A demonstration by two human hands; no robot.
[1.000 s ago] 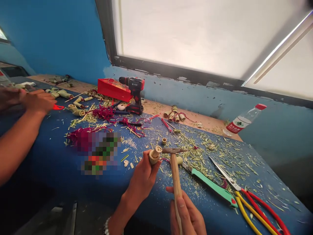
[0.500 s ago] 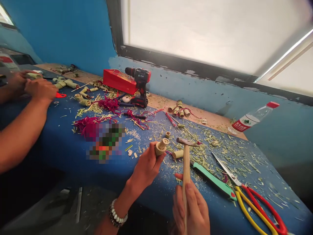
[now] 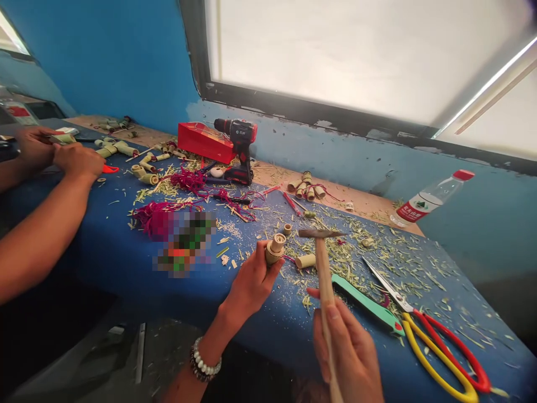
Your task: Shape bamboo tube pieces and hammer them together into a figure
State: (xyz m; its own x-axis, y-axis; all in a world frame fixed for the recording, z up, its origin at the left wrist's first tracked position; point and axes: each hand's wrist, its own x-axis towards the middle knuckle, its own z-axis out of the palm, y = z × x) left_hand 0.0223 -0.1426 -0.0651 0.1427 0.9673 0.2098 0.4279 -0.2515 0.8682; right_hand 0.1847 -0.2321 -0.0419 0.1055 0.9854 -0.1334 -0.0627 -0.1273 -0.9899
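Note:
My left hand [image 3: 250, 285] is closed around a bamboo piece [image 3: 274, 250], a short tube with a narrower plug standing up out of its top. In my right hand [image 3: 348, 347] is a hammer [image 3: 324, 268], gripped by its wooden handle with the metal head raised to the right of the bamboo piece and apart from it. Between the two, a loose bamboo tube [image 3: 305, 261] lies on the blue table [image 3: 260, 347], joined to a purple cord. A small bamboo ring [image 3: 287, 229] sits just behind the held piece.
Green shavings cover the right side. A green-handled tool [image 3: 369, 307] and scissors [image 3: 436, 341] lie there, with a water bottle [image 3: 432, 200] behind. A cordless drill [image 3: 239, 148] stands by a red box [image 3: 203, 143]. At left, a co-worker's hands [image 3: 78, 162] hold a bamboo piece.
The hammer and my right hand have shifted slightly right, and the hammer's head has risen and tilted. My left hand keeps its hold on the bamboo piece. The co-worker's hands have moved a little.

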